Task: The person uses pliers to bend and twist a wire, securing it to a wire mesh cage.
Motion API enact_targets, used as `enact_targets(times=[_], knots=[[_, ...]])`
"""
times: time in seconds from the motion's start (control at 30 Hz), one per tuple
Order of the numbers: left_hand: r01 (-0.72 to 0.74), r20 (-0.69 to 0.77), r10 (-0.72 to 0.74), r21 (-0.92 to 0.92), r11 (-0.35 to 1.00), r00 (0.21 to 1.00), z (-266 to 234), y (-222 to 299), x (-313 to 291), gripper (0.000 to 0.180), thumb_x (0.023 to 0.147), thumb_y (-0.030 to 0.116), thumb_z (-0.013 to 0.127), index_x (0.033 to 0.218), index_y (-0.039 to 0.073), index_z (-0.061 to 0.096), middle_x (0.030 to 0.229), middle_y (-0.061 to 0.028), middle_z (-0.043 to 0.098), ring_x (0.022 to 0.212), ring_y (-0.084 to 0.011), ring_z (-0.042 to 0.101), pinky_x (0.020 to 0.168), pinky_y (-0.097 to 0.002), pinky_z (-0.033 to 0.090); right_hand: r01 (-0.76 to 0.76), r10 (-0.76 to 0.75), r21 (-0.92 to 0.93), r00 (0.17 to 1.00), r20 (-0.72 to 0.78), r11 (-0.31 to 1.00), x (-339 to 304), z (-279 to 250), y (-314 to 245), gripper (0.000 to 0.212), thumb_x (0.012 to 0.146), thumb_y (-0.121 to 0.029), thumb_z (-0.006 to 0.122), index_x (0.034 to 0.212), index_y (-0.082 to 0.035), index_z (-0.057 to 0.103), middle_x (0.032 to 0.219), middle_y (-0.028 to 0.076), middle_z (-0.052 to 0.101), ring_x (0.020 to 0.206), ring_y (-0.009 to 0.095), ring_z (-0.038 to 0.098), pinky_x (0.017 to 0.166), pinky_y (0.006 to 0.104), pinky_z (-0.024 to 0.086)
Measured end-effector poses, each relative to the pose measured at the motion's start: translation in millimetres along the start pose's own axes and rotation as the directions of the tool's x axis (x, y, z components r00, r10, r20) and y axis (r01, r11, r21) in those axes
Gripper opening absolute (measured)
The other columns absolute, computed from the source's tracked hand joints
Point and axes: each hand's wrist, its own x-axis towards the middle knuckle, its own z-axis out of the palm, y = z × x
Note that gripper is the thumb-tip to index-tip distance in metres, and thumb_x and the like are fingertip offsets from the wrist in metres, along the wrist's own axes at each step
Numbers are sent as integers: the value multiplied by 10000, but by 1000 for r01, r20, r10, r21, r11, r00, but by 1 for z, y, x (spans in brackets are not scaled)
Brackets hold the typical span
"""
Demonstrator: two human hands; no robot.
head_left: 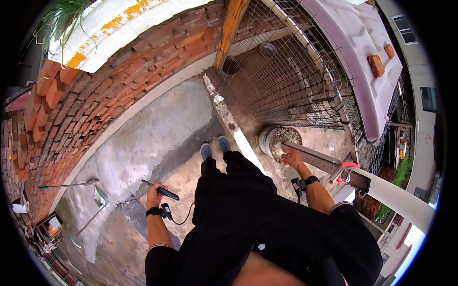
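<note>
My left hand (153,196) is closed round a hand tool with a dark green-black handle (168,193). Its thin dark far end sticks out past my fingers, and I cannot make out what kind it is. My right hand (293,158) is over the near side of a round bucket (264,138) holding pale, lumpy stuff (285,137). The fingers look bent together just below the end of a grey-brown bar (312,155). Whatever they hold, if anything, is too small to tell.
A wire-mesh pen (291,81) rises beyond the bucket, with a low white-topped ledge (245,145) along its foot. A brick wall (114,81) runs along the left. A long-handled dustpan (99,196) and a thin pole (67,185) stand on the concrete floor.
</note>
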Motion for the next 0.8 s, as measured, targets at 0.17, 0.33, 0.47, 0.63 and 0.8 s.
enact_targets(times=[0.17,0.33,0.47,0.63,0.8], knots=[[-17,27,14,90,996,1000,-10,7,10,187,812,103,694,919,-32,622,811,-134,667,719,-302,705,720,-436,610,3,-2,55,1000,-19,998,-17,23,9,346,882,-85,637,1197,57,621,853,160,706,694,208,727,565,311,583],[-13,18,11,138,990,1000,-16,17,22,167,794,72,686,882,-52,616,789,-141,667,682,-293,703,699,-421,622,-42,41,97,999,13,994,-33,43,23,352,891,-126,620,1209,25,616,927,128,710,717,222,724,569,327,578],[-66,110,49,162,985,993,13,45,21,202,777,83,697,917,-34,610,793,-152,670,735,-305,717,713,-432,623,130,-144,-160,987,-75,978,-47,58,20,282,869,-149,621,1093,13,674,793,132,708,673,190,724,573,324,559],[-291,322,213,216,932,922,106,88,-7,230,792,64,708,962,-3,568,876,-165,675,774,-297,719,742,-413,612,497,-515,-352,856,47,793,-85,84,-110,368,868,-198,657,1165,19,641,920,176,734,871,384,695,802,452,542],[-478,632,313,103,872,709,248,130,-113,202,818,14,713,948,23,558,929,-142,672,822,-272,712,805,-377,577,621,-598,-225,784,168,751,-121,108,-205,698,887,-368,735,1386,46,475,1265,262,616,1098,365,650,919,428,530]])
